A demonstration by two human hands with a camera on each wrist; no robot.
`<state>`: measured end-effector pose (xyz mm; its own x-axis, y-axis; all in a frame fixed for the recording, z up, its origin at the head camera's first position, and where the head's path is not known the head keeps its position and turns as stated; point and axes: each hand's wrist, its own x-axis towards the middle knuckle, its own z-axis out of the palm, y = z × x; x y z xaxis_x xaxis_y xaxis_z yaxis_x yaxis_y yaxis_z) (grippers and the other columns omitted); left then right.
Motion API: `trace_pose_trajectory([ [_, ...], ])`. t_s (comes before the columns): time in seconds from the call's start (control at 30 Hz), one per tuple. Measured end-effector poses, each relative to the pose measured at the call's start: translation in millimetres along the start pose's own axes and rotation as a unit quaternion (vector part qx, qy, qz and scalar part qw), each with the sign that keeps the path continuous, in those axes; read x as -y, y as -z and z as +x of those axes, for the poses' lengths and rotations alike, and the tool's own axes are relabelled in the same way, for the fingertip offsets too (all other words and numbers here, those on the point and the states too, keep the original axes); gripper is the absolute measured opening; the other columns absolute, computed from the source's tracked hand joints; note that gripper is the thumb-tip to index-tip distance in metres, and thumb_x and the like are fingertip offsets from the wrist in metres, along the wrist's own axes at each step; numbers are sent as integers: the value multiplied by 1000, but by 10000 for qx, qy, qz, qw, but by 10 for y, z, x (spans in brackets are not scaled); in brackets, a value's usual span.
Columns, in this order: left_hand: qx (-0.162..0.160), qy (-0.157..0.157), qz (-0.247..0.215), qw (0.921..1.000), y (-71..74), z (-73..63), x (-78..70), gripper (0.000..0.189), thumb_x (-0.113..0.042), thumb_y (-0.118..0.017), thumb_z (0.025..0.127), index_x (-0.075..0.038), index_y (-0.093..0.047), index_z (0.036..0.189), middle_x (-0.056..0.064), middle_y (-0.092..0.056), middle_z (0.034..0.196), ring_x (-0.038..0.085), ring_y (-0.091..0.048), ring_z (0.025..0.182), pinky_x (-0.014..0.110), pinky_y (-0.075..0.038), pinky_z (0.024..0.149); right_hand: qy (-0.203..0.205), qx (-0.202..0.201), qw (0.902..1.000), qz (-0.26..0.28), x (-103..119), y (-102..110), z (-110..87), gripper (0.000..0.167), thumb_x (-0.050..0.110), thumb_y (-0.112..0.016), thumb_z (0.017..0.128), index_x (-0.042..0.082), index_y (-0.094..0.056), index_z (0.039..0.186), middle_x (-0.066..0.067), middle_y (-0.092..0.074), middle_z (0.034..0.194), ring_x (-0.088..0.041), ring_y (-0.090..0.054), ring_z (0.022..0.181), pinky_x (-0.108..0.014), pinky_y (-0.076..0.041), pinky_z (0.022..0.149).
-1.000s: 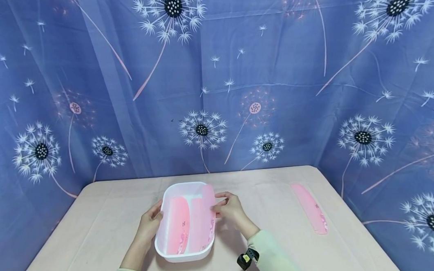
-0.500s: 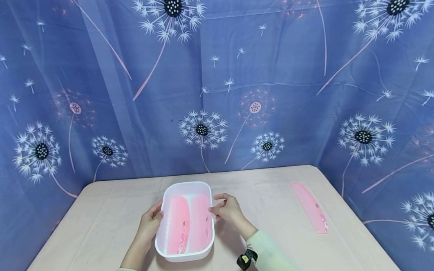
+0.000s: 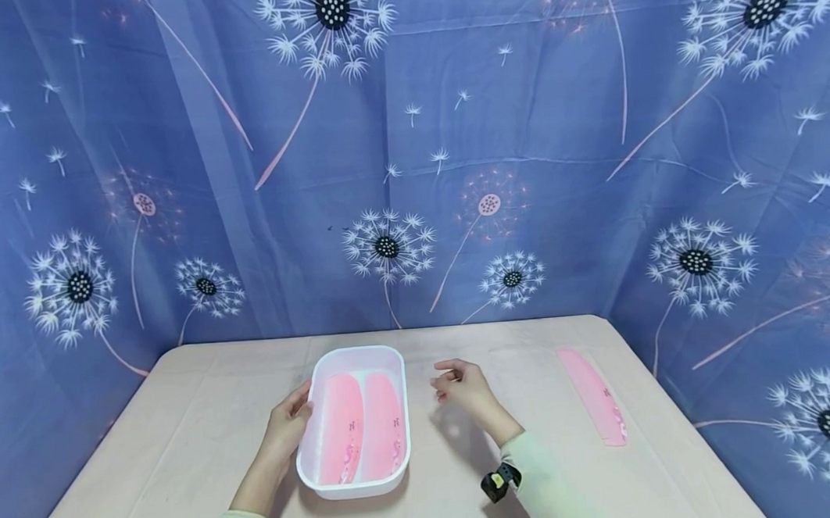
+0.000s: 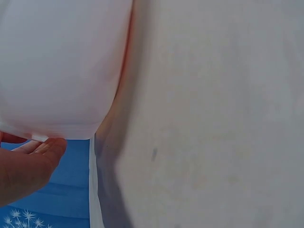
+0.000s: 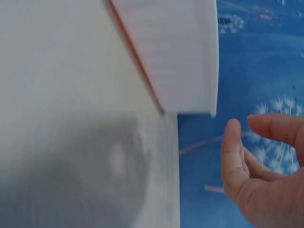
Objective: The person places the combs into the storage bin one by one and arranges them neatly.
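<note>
A white plastic box (image 3: 357,490) stands on the table, with two pink combs inside it, a left comb (image 3: 342,427) and a right comb (image 3: 384,425), lying side by side lengthwise. My left hand (image 3: 287,426) grips the box's left wall, thumb at the rim; in the left wrist view the fingertips (image 4: 56,147) touch the rim. To the right of the box, my right hand (image 3: 469,389) is apart from it and holds nothing, fingers loosely bent. The right wrist view shows a gap between thumb and forefinger. A third pink comb (image 3: 593,398) lies on the table to the right.
A pale cloth covers the table (image 3: 207,450). Behind and at both sides hangs a blue curtain (image 3: 304,296) with a dandelion print. A small black device (image 3: 499,481) is strapped to my right wrist.
The right-hand comb has gone down from leaning over the box's right rim to lying flat inside. My right hand let it go and moved right, off the box. The left hand stayed put.
</note>
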<state>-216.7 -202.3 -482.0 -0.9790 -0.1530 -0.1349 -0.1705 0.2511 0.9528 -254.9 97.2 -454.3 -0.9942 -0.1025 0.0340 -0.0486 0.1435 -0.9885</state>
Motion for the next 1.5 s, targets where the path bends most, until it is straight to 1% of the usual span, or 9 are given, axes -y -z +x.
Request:
trace_pose_trajectory([
  [0.1, -5, 8, 4, 10000, 0, -2, -3, 51, -13, -39, 102, -7, -28, 151, 23, -29, 152, 41, -24, 141, 52, -25, 115, 105, -45, 9999, 74, -28, 152, 17, 32, -7, -59, 85, -16, -58, 115, -21, -66, 89, -18, -65, 72, -33, -61, 71],
  [0.17, -5, 22, -2, 10000, 0, -4, -1, 51, -12, -39, 101, -7, -28, 151, 23, -30, 152, 41, -24, 141, 51, -25, 115, 183, -44, 9998, 17, 29, 250, -20, 30, -9, -56, 85, -16, -58, 115, -24, -66, 92, -23, -66, 79, -30, -60, 74],
  [0.27, 2, 2, 10, 10000, 2, -8, -2, 51, -13, -39, 101, -7, -28, 151, 23, -30, 151, 41, -24, 141, 51, -25, 115, 227, -178, 9995, -133, 15, 398, -19, 26, -5, -59, 88, -13, -61, 113, -22, -67, 97, -24, -65, 86, -28, -58, 77],
  [0.43, 21, -28, 7, 10000, 10, -19, -9, 51, -13, -40, 101, -6, -28, 151, 24, -30, 151, 42, -24, 140, 52, -26, 114, 205, -491, 9979, -368, -100, 638, 47, 28, 4, -65, 90, -7, -63, 115, -19, -67, 107, -15, -64, 92, -18, -53, 81],
  [0.67, 1, -15, 9, 10000, 0, -8, -3, 51, -12, -40, 101, -6, -29, 150, 23, -31, 151, 41, -26, 140, 51, -27, 114, 329, -836, 9938, -649, -155, 928, 70, 30, 5, -64, 92, -6, -61, 120, -22, -63, 118, -20, -63, 102, -12, -49, 81],
  [0.87, -18, -75, 24, 10000, 2, -14, 6, 50, -11, -40, 101, -5, -30, 150, 25, -31, 150, 43, -26, 139, 52, -27, 114, 554, -1002, 9888, -958, -225, 1173, 42, 34, 6, -64, 92, -6, -58, 123, -23, -63, 119, -17, -64, 102, -10, -49, 81],
  [1.1, -3, -40, 10, 10000, 2, -16, 14, 50, -11, -39, 101, -5, -30, 150, 23, -32, 151, 41, -26, 140, 51, -27, 114, 590, -1266, 9855, -959, -278, 1442, 1, 37, 6, -62, 93, -7, -55, 127, -29, -58, 124, 2, -59, 93, -7, -48, 81],
  [1.27, 11, -53, 2, 10000, 9, -14, 20, 51, -11, -39, 101, -5, -29, 150, 24, -31, 150, 42, -26, 140, 52, -27, 114, 664, -1546, 9798, -1080, -293, 1617, -36, 37, 5, -62, 93, -7, -55, 127, -28, -59, 122, 5, -58, 91, -6, -48, 78],
  [1.5, 31, -79, -44, 10000, 14, -20, 1, 51, -12, -40, 101, -5, -29, 150, 24, -31, 150, 42, -25, 140, 51, -26, 114, 549, -1752, 9747, -1277, -388, 1886, -96, 42, 6, -60, 94, -7, -50, 132, -30, -53, 129, 5, -57, 96, -5, -48, 79],
])
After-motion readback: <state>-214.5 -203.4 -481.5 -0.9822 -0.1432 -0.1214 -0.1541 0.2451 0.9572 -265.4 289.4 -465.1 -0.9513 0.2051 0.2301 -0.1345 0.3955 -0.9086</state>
